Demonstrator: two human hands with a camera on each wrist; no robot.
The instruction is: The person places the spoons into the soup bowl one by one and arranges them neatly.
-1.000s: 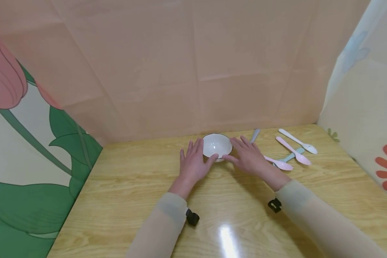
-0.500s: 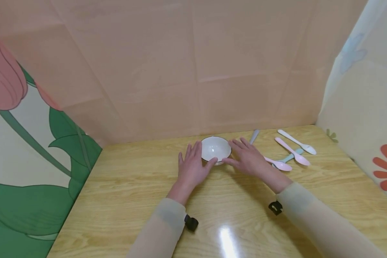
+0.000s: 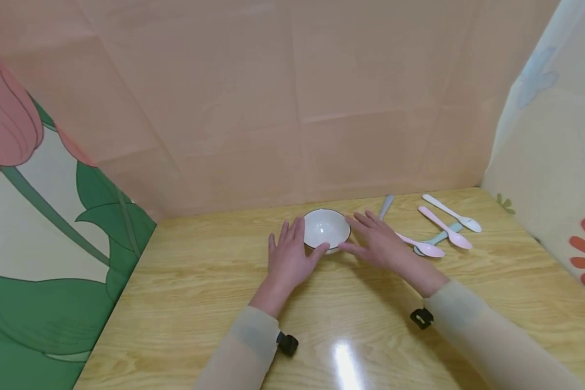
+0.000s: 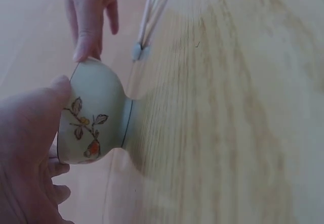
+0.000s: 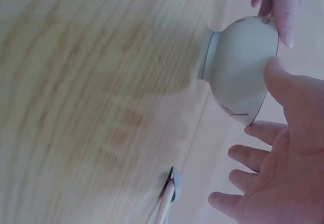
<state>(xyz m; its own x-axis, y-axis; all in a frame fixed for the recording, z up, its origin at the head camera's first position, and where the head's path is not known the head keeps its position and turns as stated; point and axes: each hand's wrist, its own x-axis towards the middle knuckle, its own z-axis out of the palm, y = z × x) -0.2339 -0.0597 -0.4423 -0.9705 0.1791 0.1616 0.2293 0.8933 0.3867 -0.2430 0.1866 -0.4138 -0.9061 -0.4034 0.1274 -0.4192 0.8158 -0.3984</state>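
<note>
From the head view, I have both hands around the white bowl (image 3: 325, 228) at the far side of the desk (image 3: 200, 303). My left hand (image 3: 290, 257) and right hand (image 3: 377, 242) hold it between them, thumbs at the near rim, fingers along the sides. To the right, a white spoon (image 3: 450, 212) lies apart; a pink spoon (image 3: 444, 226) and another pink spoon (image 3: 431, 250) lie across a pale green spoon (image 3: 440, 236), covering parts of it. Of a grey-blue spoon (image 3: 386, 207) I see only the handle; my right hand hides the rest.

In the left wrist view, my left thumb presses near the rim, while the bowl hides part of my fingers. A branch-and-flower pattern (image 4: 85, 127) shows on its side, and its foot (image 4: 127, 123) appears to meet the desk. My right hand is cut off at the top; the spoons beyond are too blurred to tell apart.

In the right wrist view, my right thumb and forefinger touch the bowl, other fingers spread below. My left hand is cropped at the top corner, and a spoon at the bottom runs out of sight.
</note>
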